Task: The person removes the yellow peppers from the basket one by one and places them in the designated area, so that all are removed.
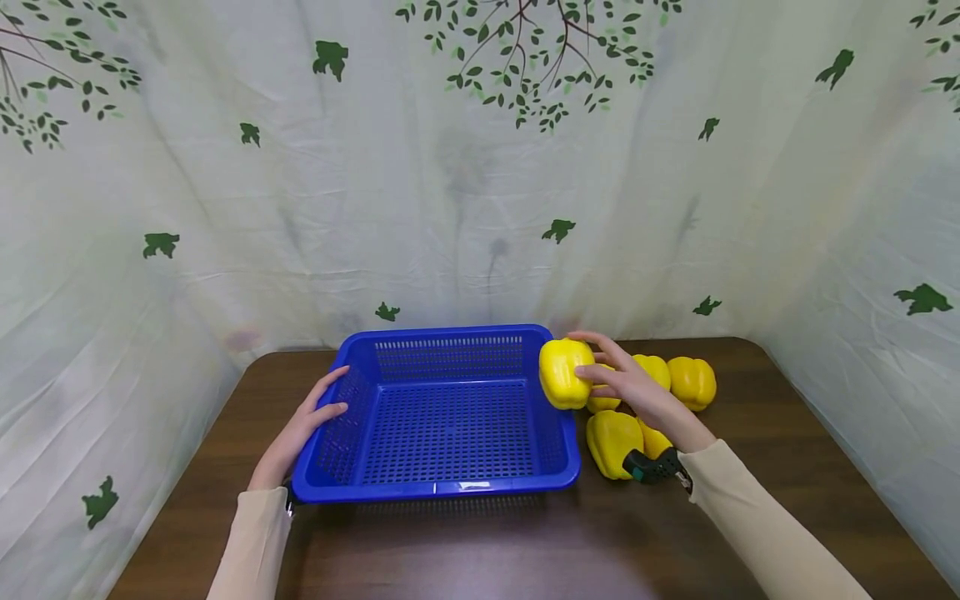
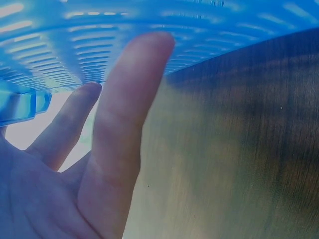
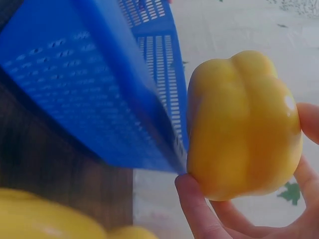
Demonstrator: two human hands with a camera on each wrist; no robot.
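Note:
My right hand (image 1: 630,383) pinches a yellow bell pepper (image 1: 564,375) between thumb and fingers, up at the right rim of a blue plastic basket (image 1: 375,490). Up close in the right wrist view, that bell pepper (image 3: 244,129) overlaps the basket's rim, with fingertips on its sides. Nothing lies inside the basket, whose slotted floor shows. On the basket's left rim my left hand (image 1: 300,429) grips, thumb and a finger over the edge. From the left wrist, fingers (image 2: 122,114) show against the slotted outer wall.
Several more yellow bell peppers (image 1: 692,383) lie on the brown wooden table (image 1: 780,467) to the right of the basket, partly hidden by my right hand and wrist. A pale cloth (image 1: 465,233) printed with leaves hangs behind the table and along its sides.

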